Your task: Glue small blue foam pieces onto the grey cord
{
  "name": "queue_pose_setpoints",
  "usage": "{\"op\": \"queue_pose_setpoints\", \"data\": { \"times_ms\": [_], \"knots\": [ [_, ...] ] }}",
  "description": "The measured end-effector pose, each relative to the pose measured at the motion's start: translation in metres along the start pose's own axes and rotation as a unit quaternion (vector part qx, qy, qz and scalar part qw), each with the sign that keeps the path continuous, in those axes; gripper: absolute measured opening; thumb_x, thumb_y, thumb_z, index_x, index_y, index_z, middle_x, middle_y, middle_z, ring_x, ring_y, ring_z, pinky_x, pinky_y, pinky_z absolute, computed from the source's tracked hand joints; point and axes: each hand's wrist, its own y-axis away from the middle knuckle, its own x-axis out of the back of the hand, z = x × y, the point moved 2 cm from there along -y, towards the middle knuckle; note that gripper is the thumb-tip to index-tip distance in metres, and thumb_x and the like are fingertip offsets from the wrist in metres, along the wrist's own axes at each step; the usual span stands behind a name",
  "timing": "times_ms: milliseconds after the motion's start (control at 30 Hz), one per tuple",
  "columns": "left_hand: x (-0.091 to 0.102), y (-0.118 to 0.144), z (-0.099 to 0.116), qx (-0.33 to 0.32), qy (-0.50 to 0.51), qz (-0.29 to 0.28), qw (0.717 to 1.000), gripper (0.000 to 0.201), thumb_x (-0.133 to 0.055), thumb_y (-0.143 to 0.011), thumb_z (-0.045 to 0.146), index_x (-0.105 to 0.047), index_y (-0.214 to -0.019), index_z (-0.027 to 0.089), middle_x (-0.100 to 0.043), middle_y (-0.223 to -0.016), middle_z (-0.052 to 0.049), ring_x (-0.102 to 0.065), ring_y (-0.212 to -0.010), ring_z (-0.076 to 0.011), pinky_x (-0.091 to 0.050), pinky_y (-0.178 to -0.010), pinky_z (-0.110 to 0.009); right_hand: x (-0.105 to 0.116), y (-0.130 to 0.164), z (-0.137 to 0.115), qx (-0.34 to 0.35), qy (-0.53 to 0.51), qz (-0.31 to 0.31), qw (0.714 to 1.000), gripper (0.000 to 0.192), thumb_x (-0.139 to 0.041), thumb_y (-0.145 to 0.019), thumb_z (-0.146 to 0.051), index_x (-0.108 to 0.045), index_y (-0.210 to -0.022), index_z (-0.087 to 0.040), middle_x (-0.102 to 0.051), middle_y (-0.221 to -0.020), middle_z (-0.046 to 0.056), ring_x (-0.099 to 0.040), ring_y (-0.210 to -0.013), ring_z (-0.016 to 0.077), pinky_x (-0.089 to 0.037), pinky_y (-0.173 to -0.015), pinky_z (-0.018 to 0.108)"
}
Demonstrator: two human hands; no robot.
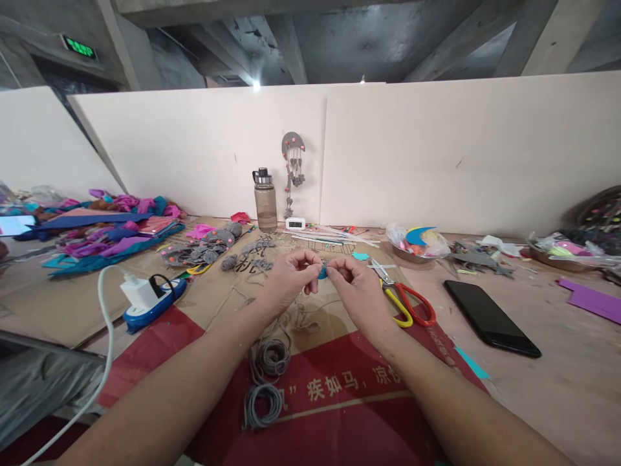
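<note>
Between the fingertips of both hands is a small blue piece (322, 272), probably felt, mostly covered by the fingers. My left hand (294, 275) pinches its left side with thumb and forefinger. On the other side my right hand (356, 288) grips it, fingers curled. Scissors (406, 301) with one red and one yellow handle lie beside my right hand. Below my hands, coils of grey cord (262, 404) rest on the red and brown cardboard (339, 414), with loose strands running up under the left wrist.
A water bottle (265, 204) and a small digital clock (295, 224) stand by the white partition (412, 155), where a grey moon-shaped hanging ornament (294, 145) is fixed. A phone (491, 317) lies right; a blue power strip (155, 307) and felt pile (111, 233) are left.
</note>
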Motion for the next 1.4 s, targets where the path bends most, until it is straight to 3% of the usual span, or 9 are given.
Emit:
{"op": "queue_pose_setpoints", "data": {
  "times_ms": [167,267,433,700,867,1033,1267,1400],
  "knots": [
    [0.0,-0.001,-0.004,0.075,0.08,-0.044,0.993,0.023,-0.071,-0.074,0.035,-0.063,-0.076,0.014,-0.061,-0.054,-0.001,-0.056,-0.048,-0.0098,-0.041,-0.046,-0.02,0.003,-0.002,0.007,-0.045,-0.039,0.001,0.998,0.018,-0.055,-0.076,-0.036,-0.059,-0.069,-0.02,-0.049,-0.06,-0.003,-0.04,-0.058,0.0126,-0.032,-0.055,0.026],
    [0.003,-0.002,-0.006,0.109,0.121,-0.065,0.984,0.032,-0.065,-0.079,0.045,-0.067,-0.079,0.013,-0.065,-0.061,-0.005,-0.06,-0.053,-0.0122,-0.045,-0.051,-0.022,0.003,-0.004,0.013,-0.073,-0.072,-0.023,0.994,0.019,-0.055,-0.075,-0.037,-0.058,-0.068,-0.02,-0.049,-0.06,-0.003,-0.041,-0.058,0.0127,-0.032,-0.055,0.026],
    [0.005,-0.002,-0.013,0.145,0.121,-0.051,0.981,0.042,-0.059,-0.082,0.053,-0.067,-0.08,0.013,-0.064,-0.065,-0.006,-0.06,-0.052,-0.0126,-0.046,-0.051,-0.024,0.001,-0.004,0.017,-0.1,-0.086,-0.041,0.99,0.019,-0.054,-0.074,-0.036,-0.056,-0.066,-0.02,-0.047,-0.06,-0.003,-0.039,-0.058,0.0121,-0.032,-0.055,0.026],
    [-0.003,0.005,-0.009,0.099,0.051,-0.039,0.993,0.037,-0.057,-0.086,0.049,-0.067,-0.084,0.014,-0.062,-0.07,-0.003,-0.059,-0.059,-0.0119,-0.045,-0.056,-0.023,0.002,0.0,0.02,-0.116,-0.077,-0.048,0.989,0.019,-0.051,-0.08,-0.035,-0.054,-0.069,-0.019,-0.048,-0.066,-0.002,-0.041,-0.063,0.0121,-0.033,-0.058,0.025],
    [-0.006,0.009,-0.004,0.113,0.018,-0.026,0.993,0.034,-0.059,-0.084,0.047,-0.067,-0.08,0.014,-0.063,-0.066,-0.003,-0.058,-0.057,-0.0117,-0.045,-0.055,-0.023,0.005,0.002,0.019,-0.103,-0.07,-0.046,0.991,0.019,-0.05,-0.083,-0.032,-0.052,-0.07,-0.019,-0.047,-0.068,-0.002,-0.041,-0.064,0.012,-0.034,-0.058,0.024],
    [-0.006,0.011,0.002,0.135,-0.038,-0.014,0.99,0.023,-0.067,-0.077,0.038,-0.066,-0.079,0.015,-0.062,-0.057,0.0,-0.056,-0.054,-0.0113,-0.045,-0.055,-0.022,0.005,0.007,0.013,-0.058,-0.022,-0.063,0.996,0.018,-0.05,-0.086,-0.028,-0.052,-0.071,-0.019,-0.047,-0.069,-0.002,-0.041,-0.063,0.0113,-0.031,-0.056,0.024],
    [0.0,0.01,0.008,0.067,-0.136,-0.023,0.988,0.015,-0.065,-0.074,0.03,-0.068,-0.079,0.016,-0.067,-0.068,-0.001,-0.058,-0.059,-0.0121,-0.044,-0.056,-0.022,0.005,0.009,0.009,-0.002,0.023,-0.051,0.998,0.015,-0.05,-0.086,-0.021,-0.053,-0.071,-0.019,-0.048,-0.069,-0.002,-0.042,-0.063,0.011,-0.03,-0.056,0.024],
    [0.004,0.01,0.017,0.036,-0.204,-0.061,0.976,0.015,-0.062,-0.076,0.029,-0.069,-0.078,0.016,-0.067,-0.07,-0.002,-0.057,-0.062,-0.0121,-0.043,-0.059,-0.023,0.003,0.009,0.008,0.045,0.047,-0.05,0.997,0.012,-0.051,-0.085,-0.018,-0.054,-0.073,-0.018,-0.051,-0.072,-0.001,-0.045,-0.066,0.0116,-0.032,-0.059,0.024]
  ]
}}
